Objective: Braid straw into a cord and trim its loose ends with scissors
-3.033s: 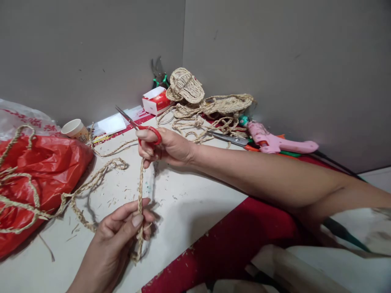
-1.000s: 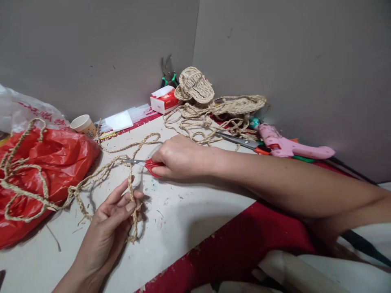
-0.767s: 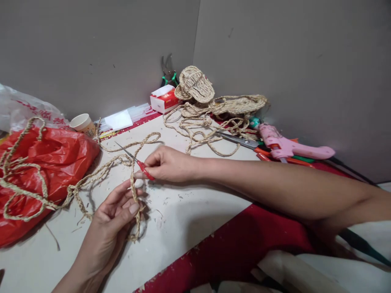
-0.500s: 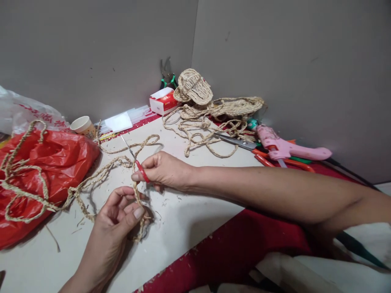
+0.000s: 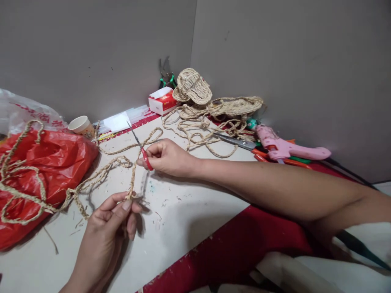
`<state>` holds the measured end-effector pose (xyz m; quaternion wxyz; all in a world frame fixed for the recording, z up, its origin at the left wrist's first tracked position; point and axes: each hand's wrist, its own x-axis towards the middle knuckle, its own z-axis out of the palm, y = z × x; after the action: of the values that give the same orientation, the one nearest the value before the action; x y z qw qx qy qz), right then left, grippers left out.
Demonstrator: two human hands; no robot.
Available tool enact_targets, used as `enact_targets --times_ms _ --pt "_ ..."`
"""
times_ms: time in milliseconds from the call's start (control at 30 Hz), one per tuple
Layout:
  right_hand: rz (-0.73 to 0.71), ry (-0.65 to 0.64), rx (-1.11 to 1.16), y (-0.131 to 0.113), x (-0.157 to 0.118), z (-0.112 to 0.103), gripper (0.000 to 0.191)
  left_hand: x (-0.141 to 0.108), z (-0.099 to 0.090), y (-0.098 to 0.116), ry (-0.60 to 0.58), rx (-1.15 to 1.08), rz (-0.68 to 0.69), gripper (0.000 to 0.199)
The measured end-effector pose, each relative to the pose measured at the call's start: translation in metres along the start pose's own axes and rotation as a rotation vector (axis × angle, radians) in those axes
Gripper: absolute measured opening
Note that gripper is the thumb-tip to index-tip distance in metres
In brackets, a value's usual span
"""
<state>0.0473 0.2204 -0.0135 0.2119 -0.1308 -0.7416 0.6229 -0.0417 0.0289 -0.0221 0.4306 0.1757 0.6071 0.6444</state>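
Between thumb and fingers, my left hand pinches a braided straw cord near its frayed lower end. The cord runs up from there to my right hand, which is closed around the red handles of small scissors. Their blades point up and away, toward the back of the table. My right fingertips are at the cord too, though whether they grip it is unclear. More braided cord trails left across the table and onto a red plastic bag.
At the back stand a paper cup, a red-and-white tissue box and green-handled pliers. Coiled straw cord and woven straw pieces lie beside them. On the right are large scissors and a pink glue gun.
My right hand has moved up and slightly right with the scissors. The left hand has shifted a little left and now holds the cord's frayed end, with the cord stretched straighter between both hands.
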Motion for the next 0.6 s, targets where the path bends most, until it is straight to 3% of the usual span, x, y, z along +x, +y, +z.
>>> enact_targets --times_ms 167,233,367,600 --pt "-0.374 -0.104 -0.756 -0.001 -0.005 -0.014 0.033 0.007 -0.008 0.008 0.056 -0.168 -0.021 0.011" --pt "-0.443 -0.173 -0.965 0.0 -0.007 -0.016 0.029 0.01 -0.011 0.01 0.069 -0.222 -0.001 0.01" --pt "-0.441 -0.274 -1.138 0.0 -0.007 -0.017 0.033 0.013 -0.012 0.013 0.067 -0.28 -0.01 0.01" --pt "-0.46 -0.337 -1.248 0.0 -0.009 -0.013 0.038 0.012 -0.008 0.013 0.043 -0.299 -0.087 0.018"
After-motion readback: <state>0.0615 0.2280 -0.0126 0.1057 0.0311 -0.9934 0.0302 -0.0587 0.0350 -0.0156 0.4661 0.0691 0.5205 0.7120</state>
